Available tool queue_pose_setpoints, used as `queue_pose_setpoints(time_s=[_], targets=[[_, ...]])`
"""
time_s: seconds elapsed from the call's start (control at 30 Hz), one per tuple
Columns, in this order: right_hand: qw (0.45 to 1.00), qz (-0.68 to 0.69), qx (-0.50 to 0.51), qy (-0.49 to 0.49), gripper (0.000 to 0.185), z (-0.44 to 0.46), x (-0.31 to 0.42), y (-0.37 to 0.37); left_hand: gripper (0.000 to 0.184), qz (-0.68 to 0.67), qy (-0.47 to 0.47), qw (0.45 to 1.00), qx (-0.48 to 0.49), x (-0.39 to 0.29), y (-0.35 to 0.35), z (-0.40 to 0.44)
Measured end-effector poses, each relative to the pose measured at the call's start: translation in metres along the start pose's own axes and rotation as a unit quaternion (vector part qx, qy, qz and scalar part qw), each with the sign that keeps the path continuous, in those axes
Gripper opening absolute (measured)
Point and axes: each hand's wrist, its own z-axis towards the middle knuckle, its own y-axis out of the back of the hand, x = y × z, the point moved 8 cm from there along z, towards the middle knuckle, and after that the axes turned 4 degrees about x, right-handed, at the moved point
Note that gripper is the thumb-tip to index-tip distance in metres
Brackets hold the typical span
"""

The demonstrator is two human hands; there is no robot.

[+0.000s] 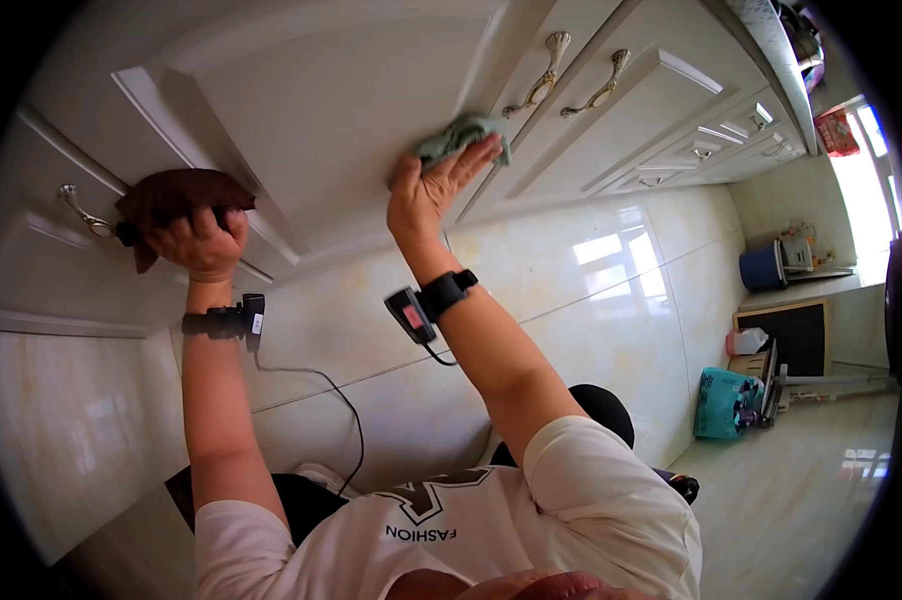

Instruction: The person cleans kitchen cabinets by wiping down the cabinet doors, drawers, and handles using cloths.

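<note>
A dark brown cloth is pressed against the pale cabinet door at the left, with my left hand closed on it, close to a metal handle. Farther right, my right hand lies over a green cloth on the white cabinet door. The fingers of that hand are stretched along the cloth, holding it to the door near its edge. Just above the green cloth are two ornate handles. Each wrist wears a black strap with a small device.
Glossy floor tiles run below the cabinets. A black cable hangs from the left wrist device. At the right are a blue bin, a teal bag and a dark framed board. A countertop edge is at the upper right.
</note>
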Motion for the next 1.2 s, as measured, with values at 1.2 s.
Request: queue_pose_setpoints(time_s=[1.2], targets=[[0.984,0.152,-0.017,0.087,0.075,-0.005,0.001,-0.001,0.036,-0.017,-0.020,1.000,-0.014,-0.005,0.001,0.006]])
